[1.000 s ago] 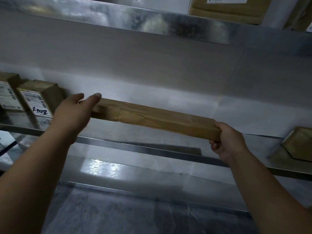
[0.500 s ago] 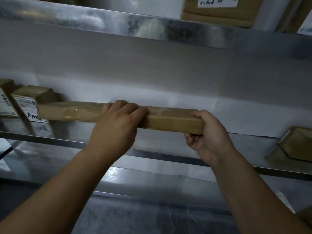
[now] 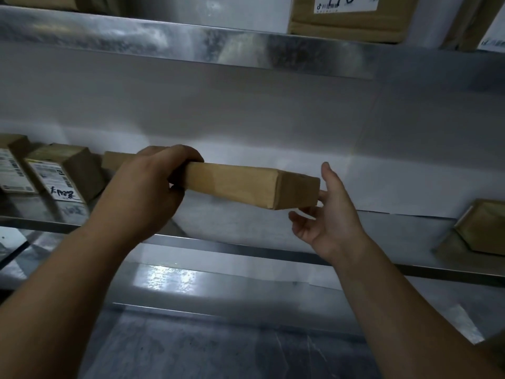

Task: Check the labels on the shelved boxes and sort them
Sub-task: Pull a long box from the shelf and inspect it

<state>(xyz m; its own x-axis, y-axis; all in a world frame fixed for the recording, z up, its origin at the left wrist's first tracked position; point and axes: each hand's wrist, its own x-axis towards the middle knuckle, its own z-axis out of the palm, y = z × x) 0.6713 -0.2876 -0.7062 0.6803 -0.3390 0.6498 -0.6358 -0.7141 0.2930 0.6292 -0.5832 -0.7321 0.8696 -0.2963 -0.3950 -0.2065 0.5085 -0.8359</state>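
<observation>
Head view. Nearest the camera, two bare forearms rise from the bottom corners of the frame over the dull metal lower shelf point(image 3: 191, 348). The left hand point(image 3: 147, 195), left of centre, grips the long box point(image 3: 240, 187) with its fingers curled over the top edge. In my judgement this hand carries the weight. The right hand point(image 3: 332, 214), right of centre, is wide, with its fingers straight and spread, some of them touching the box's right end from below and behind. It holds nothing and appears to serve as a stop or pivot for turning the box.

The long box is a narrow brown carton lying roughly level across the centre of the frame, above the front rail of the middle shelf point(image 3: 246, 246). Whether its left end rests on that shelf cannot be told, since the left hand hides it. No label shows on the faces presented, so the hold is probably meant to roll the carton until its label comes up.

Further back on the middle shelf, at the left edge, stand two small boxes point(image 3: 65, 170) with white labels facing out, just beside the carton's left end. At the right edge lies a flat parcel point(image 3: 483, 228), well apart. Farthest, at the upper right, the top shelf point(image 3: 191, 42) carries a large box point(image 3: 347, 23) whose printed label is partly cut off.
</observation>
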